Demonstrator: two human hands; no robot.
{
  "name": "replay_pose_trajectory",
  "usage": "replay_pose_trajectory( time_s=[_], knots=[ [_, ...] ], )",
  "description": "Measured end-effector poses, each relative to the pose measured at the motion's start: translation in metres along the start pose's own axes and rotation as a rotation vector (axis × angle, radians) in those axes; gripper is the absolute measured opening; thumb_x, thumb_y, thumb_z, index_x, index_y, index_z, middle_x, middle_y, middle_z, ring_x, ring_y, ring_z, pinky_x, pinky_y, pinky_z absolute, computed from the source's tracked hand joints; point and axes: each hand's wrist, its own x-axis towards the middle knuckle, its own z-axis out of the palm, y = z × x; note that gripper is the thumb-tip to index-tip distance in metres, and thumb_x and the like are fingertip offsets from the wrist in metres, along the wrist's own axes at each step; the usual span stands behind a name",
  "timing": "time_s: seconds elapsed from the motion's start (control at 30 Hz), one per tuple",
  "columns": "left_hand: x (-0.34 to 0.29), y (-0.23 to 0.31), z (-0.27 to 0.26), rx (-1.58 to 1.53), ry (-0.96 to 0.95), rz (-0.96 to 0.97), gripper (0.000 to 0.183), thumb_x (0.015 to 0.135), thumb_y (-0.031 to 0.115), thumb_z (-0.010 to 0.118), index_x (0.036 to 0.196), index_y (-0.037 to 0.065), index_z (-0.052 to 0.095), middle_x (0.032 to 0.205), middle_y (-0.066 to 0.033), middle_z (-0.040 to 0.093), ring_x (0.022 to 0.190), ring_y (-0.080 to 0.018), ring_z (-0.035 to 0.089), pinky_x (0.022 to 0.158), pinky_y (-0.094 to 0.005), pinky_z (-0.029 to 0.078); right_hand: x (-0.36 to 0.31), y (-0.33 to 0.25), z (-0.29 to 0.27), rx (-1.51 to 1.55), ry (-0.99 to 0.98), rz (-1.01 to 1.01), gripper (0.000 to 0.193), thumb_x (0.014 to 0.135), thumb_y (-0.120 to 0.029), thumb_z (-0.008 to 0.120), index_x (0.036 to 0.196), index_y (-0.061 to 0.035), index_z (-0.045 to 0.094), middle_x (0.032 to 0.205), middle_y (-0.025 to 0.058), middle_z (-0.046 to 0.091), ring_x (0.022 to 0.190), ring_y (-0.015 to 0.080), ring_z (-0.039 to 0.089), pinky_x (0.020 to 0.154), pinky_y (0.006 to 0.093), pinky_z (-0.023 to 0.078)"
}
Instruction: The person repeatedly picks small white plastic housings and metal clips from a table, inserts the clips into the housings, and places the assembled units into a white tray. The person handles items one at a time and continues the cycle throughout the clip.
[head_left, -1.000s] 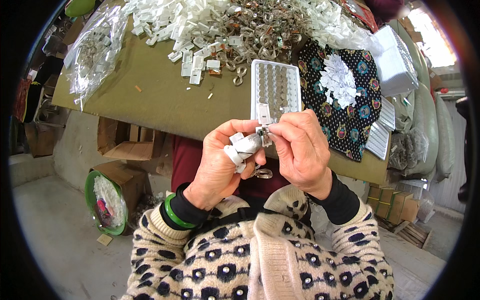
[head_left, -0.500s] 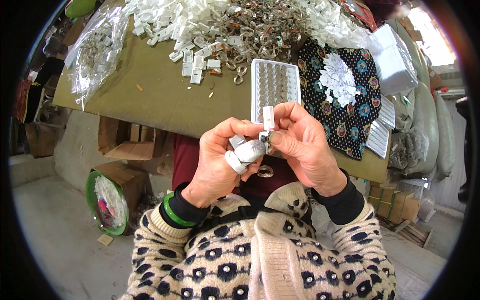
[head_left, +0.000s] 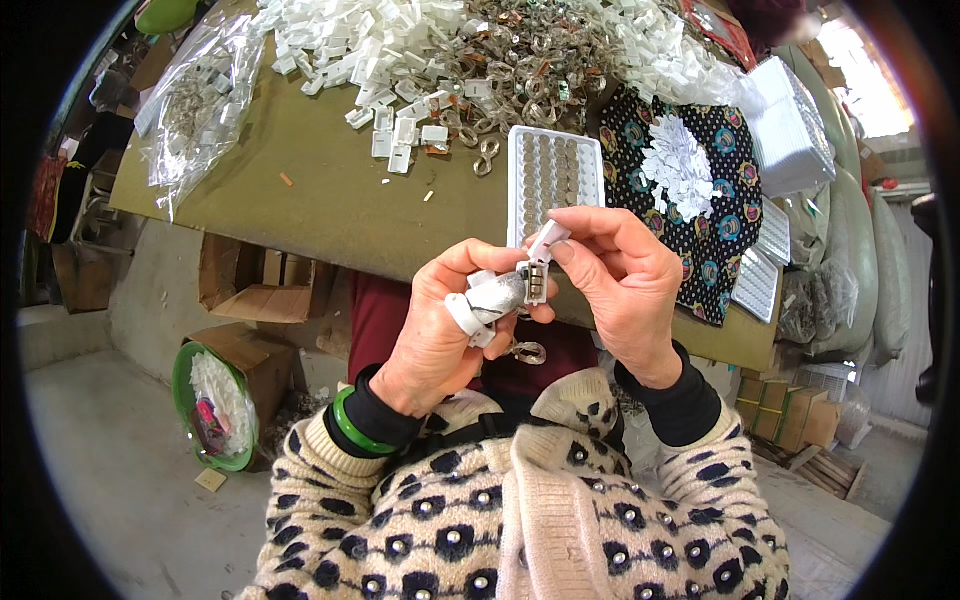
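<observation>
My left hand (head_left: 435, 310) is closed round a small white plastic casing (head_left: 536, 286), whose uncovered face shows several silvery button cells. More white plastic pieces (head_left: 481, 335) are tucked in its fingers, and one finger wears a grey-white wrapping (head_left: 497, 296). Between thumb and forefinger, my right hand (head_left: 625, 290) pinches a small white cover (head_left: 548, 240), tilted at the casing's upper end. Whether the cover is joined to the casing I cannot tell. Below my left fingers hangs a clear looped plastic link (head_left: 528, 352).
Beyond my hands, a white tray (head_left: 515, 200) holds rows of button cells on the green table (head_left: 300, 220). White casings (head_left: 370, 50) and clear links (head_left: 530, 60) are heaped behind it. White slips (head_left: 680, 165) lie on patterned cloth (head_left: 735, 140); a plastic bag (head_left: 205, 105) lies left.
The white cover has gone from upright to tilted right in my right fingers. The casing has turned, and its row of cells now shows.
</observation>
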Motion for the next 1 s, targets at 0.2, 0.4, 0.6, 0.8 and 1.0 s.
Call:
replay_pose_trajectory(
  time_s=[0.2, 0.4, 0.6, 0.8, 1.0],
  knots=[
    [-0.004, 0.002, 0.003, -0.003, 0.022, -0.046, 0.015, 0.097, 0.009, 0.061, 0.111, 0.006, 0.062, 0.102, -0.0201, 0.069, 0.082, -0.0199, 0.072, 0.044, -0.0178, 0.045, -0.006, -0.002, 0.004, -0.006, 0.065, -0.042, 0.012, 0.092, 0.003, 0.065, 0.103, 0.0021, 0.064, 0.093, 0.0067, 0.070, 0.082, 0.0084, 0.066, 0.071, 0.0227, 0.054],
    [-0.007, -0.002, 0.005, 0.129, 0.042, 0.040, 0.014, 0.095, 0.006, 0.062, 0.108, 0.005, 0.062, 0.097, -0.0139, 0.069, 0.064, -0.0112, 0.063, 0.045, -0.0189, 0.047, 0.004, 0.013, 0.006, -0.353, 0.027, -0.654, 0.019, 0.081, 0.012, 0.066, 0.096, 0.0011, 0.064, 0.091, 0.0161, 0.070, 0.083, 0.0316, 0.071, 0.074, 0.0352, 0.058],
    [-0.009, -0.006, 0.008, 0.073, 0.102, 0.091, 0.012, 0.094, 0.006, 0.063, 0.106, 0.005, 0.062, 0.092, -0.0106, 0.068, 0.059, -0.0096, 0.060, 0.045, -0.0196, 0.047, 0.007, 0.013, 0.005, -0.232, -0.129, -0.672, 0.031, 0.073, 0.015, 0.066, 0.101, 0.0008, 0.061, 0.099, 0.0180, 0.067, 0.093, 0.0338, 0.069, 0.080, 0.0382, 0.056],
    [-0.005, -0.009, 0.004, -0.091, 0.084, -0.008, 0.011, 0.096, 0.012, 0.064, 0.106, 0.008, 0.062, 0.089, -0.0093, 0.067, 0.055, -0.0106, 0.059, 0.042, -0.0196, 0.045, -0.003, 0.018, 0.008, -0.307, -0.132, -0.650, 0.037, 0.077, 0.005, 0.070, 0.114, 0.0005, 0.064, 0.099, 0.0128, 0.060, 0.092, 0.0292, 0.059, 0.088, 0.0419, 0.051],
    [-0.006, -0.019, 0.004, -0.207, 0.059, -0.136, 0.006, 0.098, 0.014, 0.061, 0.095, 0.009, 0.058, 0.085, -0.0041, 0.065, 0.050, -0.0096, 0.057, 0.041, -0.0190, 0.046, -0.008, 0.036, 0.015, -0.324, -0.045, -0.717, 0.025, 0.088, -0.005, 0.068, 0.111, 0.0044, 0.062, 0.096, 0.0153, 0.058, 0.085, 0.0301, 0.058, 0.084, 0.0434, 0.052]
  ],
)
